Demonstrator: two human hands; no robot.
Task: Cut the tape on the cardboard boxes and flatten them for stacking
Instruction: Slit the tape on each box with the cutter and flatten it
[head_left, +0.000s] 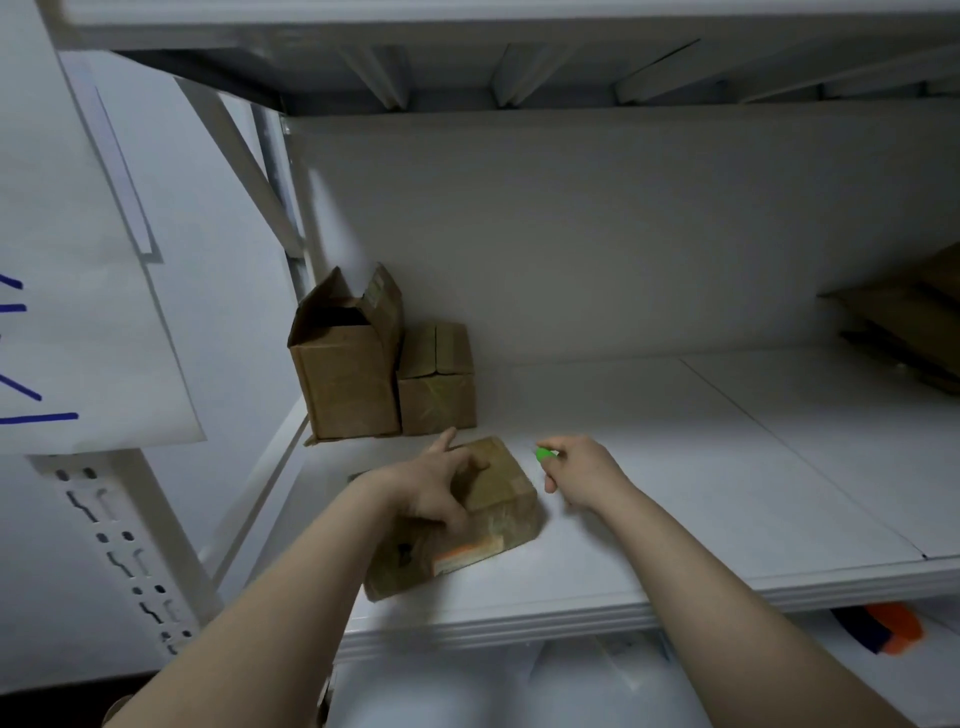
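A small taped cardboard box (498, 514) with an orange-and-white label lies near the front of the white shelf (675, 467). My left hand (436, 483) grips its top, fingers curled over the upper face and thumb down the near side. Just right of the box, my right hand (576, 473) holds a small green cutter (544, 454), its tip pointing toward the box's far right corner. Behind them stand a taller cardboard box with open flaps (343, 384) and a smaller closed box (439, 395) beside it.
Flattened cardboard (904, 317) is stacked at the shelf's far right. A metal upright with slotted holes (124, 545) and a white paper sheet with blue marks (78, 312) stand on the left. Below the shelf lies an orange and dark blue object (883, 629).
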